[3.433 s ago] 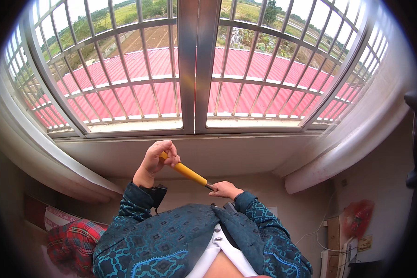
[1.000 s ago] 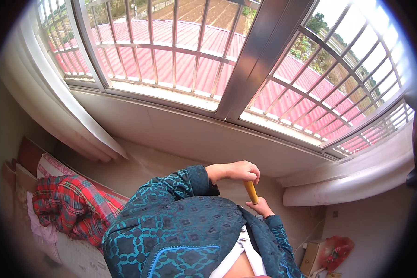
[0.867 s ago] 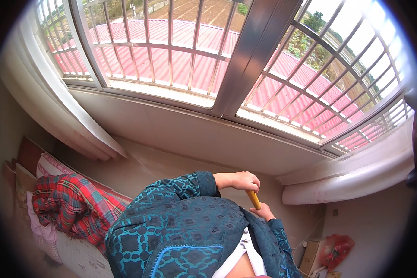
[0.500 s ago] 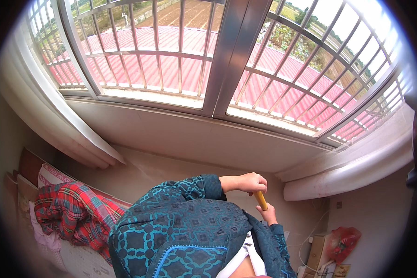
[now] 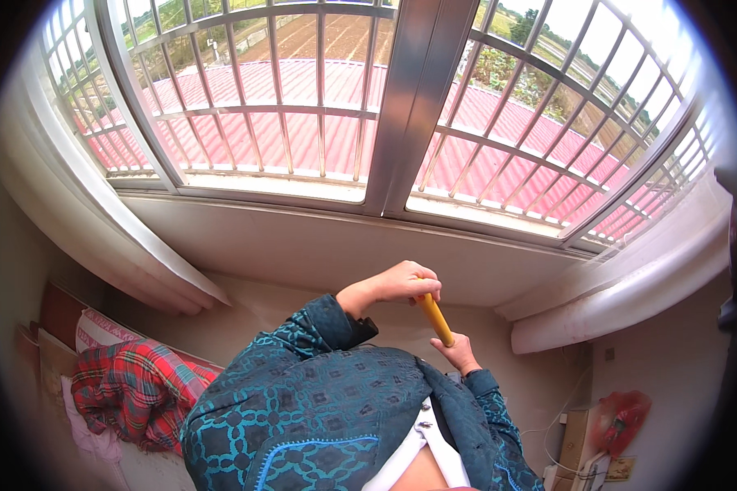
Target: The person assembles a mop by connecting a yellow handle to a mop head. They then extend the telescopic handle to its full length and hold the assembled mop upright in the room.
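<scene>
Handle point(image 5: 437, 319): yellow, slanting between both hands, just beyond the jacket point(image 5: 303, 401). Right hand point(image 5: 459, 353): grasping its lower end. Left hand point(image 5: 403, 282): grasping its upper end. Risk, as judged: loosened fingers could drop it; a wide swing could snag the right-side curtain point(image 5: 598, 315) or knock the window point(image 5: 413, 114).

a smooth yellow handle point(image 5: 436, 319) shares the scene with a cloth jacket point(image 5: 303, 409) of faint sheen, matt plaid fabric point(image 5: 139, 393), a satin-finish metal window frame point(image 5: 413, 114), ridged red roofing point(image 5: 299, 86) and a crinkled plastic bag point(image 5: 622, 417).
</scene>
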A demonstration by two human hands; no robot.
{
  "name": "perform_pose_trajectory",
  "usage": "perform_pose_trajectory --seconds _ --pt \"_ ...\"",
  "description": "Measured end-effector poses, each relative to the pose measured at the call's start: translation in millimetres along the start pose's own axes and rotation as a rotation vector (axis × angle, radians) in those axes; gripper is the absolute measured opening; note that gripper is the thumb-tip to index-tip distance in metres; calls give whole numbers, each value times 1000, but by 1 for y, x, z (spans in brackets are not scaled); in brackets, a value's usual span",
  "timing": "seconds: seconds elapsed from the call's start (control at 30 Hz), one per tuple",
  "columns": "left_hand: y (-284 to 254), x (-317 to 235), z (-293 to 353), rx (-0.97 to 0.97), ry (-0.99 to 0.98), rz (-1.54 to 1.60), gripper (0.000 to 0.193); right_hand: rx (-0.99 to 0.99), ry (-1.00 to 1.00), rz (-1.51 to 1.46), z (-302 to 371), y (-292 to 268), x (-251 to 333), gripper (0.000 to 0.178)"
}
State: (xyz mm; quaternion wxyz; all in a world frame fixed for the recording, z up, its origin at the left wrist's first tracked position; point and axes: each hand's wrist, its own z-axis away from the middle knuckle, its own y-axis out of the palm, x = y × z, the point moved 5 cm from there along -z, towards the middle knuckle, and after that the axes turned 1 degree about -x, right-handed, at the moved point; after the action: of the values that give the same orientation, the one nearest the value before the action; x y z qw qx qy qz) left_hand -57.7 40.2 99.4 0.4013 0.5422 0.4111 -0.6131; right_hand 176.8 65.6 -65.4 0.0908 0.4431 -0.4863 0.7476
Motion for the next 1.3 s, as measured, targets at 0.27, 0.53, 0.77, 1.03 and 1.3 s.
perform_pose_trajectory --seconds 0.27,0.53,0.77,1.03,1.3 --pt "-43 -11 36 -124 21 -4 29 180 -2 -25 -26 32 48 41" --pt "-42 10 35 -147 93 22 31 261 60 16 -20 37 38 38" --pt "8 30 5 -59 39 72 35 336 194 46 8 14 -10 37" --pt "70 24 -42 138 157 96 41 157 295 40 48 -31 -55 36" --pt "111 0 -70 385 165 368 38 -295 323 245 95 -48 -120 21"
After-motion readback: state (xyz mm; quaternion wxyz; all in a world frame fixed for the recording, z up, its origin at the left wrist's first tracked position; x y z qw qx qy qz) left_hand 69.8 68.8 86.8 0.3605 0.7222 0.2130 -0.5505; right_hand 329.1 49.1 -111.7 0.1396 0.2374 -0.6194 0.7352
